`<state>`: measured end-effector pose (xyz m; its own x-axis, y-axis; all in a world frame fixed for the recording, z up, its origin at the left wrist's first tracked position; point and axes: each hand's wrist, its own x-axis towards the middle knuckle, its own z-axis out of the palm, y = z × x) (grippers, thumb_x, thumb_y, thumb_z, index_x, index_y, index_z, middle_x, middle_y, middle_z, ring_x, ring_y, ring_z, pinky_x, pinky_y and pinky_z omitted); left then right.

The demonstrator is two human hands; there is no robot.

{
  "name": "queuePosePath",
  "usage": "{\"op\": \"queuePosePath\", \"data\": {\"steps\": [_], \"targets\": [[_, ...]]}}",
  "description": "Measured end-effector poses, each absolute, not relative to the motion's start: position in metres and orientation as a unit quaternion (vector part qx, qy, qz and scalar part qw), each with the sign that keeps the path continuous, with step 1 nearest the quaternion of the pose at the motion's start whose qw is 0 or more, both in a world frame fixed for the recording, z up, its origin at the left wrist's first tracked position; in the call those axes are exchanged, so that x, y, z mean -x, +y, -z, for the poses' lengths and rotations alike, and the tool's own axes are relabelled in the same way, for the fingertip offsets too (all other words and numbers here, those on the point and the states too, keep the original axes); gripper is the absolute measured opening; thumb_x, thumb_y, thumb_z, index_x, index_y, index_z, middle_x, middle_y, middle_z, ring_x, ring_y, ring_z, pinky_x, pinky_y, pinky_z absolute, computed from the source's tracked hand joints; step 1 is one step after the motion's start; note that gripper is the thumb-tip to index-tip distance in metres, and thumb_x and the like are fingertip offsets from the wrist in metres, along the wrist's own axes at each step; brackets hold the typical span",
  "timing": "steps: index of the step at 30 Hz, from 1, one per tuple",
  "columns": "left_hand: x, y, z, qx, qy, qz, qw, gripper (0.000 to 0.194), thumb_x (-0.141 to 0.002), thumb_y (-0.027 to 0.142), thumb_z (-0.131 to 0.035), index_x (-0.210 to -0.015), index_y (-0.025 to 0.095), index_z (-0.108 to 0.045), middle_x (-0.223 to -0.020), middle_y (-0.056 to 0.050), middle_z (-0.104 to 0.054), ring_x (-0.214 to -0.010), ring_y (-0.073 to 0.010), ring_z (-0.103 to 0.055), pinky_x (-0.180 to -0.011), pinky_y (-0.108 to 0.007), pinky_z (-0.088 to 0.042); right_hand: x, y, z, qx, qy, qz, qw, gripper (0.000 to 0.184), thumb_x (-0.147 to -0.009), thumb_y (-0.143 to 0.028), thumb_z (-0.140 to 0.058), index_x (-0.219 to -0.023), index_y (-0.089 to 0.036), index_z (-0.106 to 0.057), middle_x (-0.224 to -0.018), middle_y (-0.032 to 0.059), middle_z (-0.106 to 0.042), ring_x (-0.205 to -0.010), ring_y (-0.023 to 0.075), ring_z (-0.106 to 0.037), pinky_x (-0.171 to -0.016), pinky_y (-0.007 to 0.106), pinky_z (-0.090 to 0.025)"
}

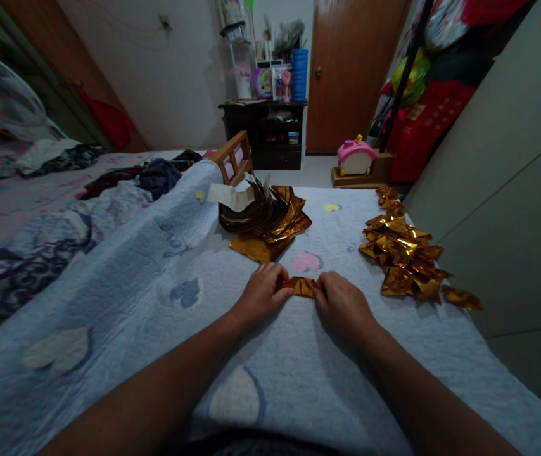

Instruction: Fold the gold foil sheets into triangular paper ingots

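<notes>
A folded strip of gold foil paper (303, 287) lies between my two hands, just above the blue cover. My left hand (265, 288) pinches its left end, and my right hand (341, 299) has the right end between thumb and fingers. The fingertips hide both ends of the strip. Right beyond my left hand rests a stack of gold foil sheets (270, 215), fanned out, with a white paper band (232, 197) sticking up on its left. Along the right edge is a pile of folded gold foil pieces (401, 250), one lying slightly apart.
A light blue quilted cover (156, 373) with heart shapes spreads under everything. Crumpled bedding (75, 247) is on the left. Behind stand a dark cabinet (263, 136), a brown door (356, 76) and a pink toy (356, 157). A pale wardrobe (503, 209) borders the right side.
</notes>
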<state>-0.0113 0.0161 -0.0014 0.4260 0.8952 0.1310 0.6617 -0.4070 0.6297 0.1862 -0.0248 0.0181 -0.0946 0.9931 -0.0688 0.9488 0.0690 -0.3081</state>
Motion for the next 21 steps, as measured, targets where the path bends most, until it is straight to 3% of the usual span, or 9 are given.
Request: {"op": "queuePosePath", "data": {"steps": [5,9,13,15,21], "targets": [[0.012,0.014,-0.001,-0.776,0.456,-0.253,0.355,0.009,-0.083,0.020,-0.064,-0.091,0.018,-0.066,-0.082,-0.001,-0.062,-0.078,-0.0173,-0.057,-0.072,-0.028,-0.043,-0.190,-0.024,-0.011,0.651,-0.720,-0.173,0.166,0.009,-0.090,-0.017,-0.053,-0.097,-0.016,-0.059,-0.096,0.0089,-0.064,-0.090,0.0222,-0.058,-0.077,0.031,-0.039],[0.015,0.013,-0.002,-0.778,0.420,-0.277,0.378,0.013,-0.086,0.024,-0.061,-0.090,0.017,-0.072,-0.085,-0.003,-0.063,-0.084,-0.0186,-0.059,-0.076,-0.029,-0.044,-0.195,-0.022,-0.009,0.609,-0.706,-0.248,0.262,0.037,-0.084,-0.019,-0.057,-0.121,-0.014,-0.053,-0.090,0.0056,-0.063,-0.085,0.0208,-0.057,-0.076,0.030,-0.042],[0.016,0.013,-0.005,-0.755,0.402,-0.313,0.412,0.014,-0.086,0.027,-0.062,-0.087,0.016,-0.071,-0.083,-0.003,-0.059,-0.080,-0.0168,-0.057,-0.075,-0.028,-0.045,-0.200,-0.020,-0.012,0.570,-0.699,-0.328,0.280,0.007,-0.085,-0.025,-0.056,-0.085,-0.019,-0.059,-0.079,0.0023,-0.059,-0.075,0.0173,-0.053,-0.067,0.028,-0.040],[0.015,0.011,-0.006,-0.735,0.398,-0.331,0.438,0.015,-0.085,0.029,-0.064,-0.085,0.015,-0.069,-0.083,-0.002,-0.058,-0.078,-0.0157,-0.056,-0.073,-0.027,-0.044,-0.201,-0.020,-0.014,0.555,-0.689,-0.359,0.296,0.013,-0.085,-0.027,-0.055,-0.074,-0.020,-0.055,-0.075,0.0007,-0.056,-0.071,0.0159,-0.051,-0.065,0.027,-0.039],[0.015,0.008,-0.008,-0.683,0.392,-0.286,0.546,0.027,-0.086,0.037,-0.064,-0.093,0.012,-0.069,-0.075,0.000,-0.059,-0.065,-0.0122,-0.049,-0.061,-0.024,-0.037,-0.202,-0.019,-0.017,0.522,-0.671,-0.405,0.338,0.017,-0.082,-0.031,-0.056,-0.070,-0.021,-0.052,-0.069,-0.0019,-0.049,-0.065,0.0145,-0.046,-0.062,0.027,-0.036]]}}
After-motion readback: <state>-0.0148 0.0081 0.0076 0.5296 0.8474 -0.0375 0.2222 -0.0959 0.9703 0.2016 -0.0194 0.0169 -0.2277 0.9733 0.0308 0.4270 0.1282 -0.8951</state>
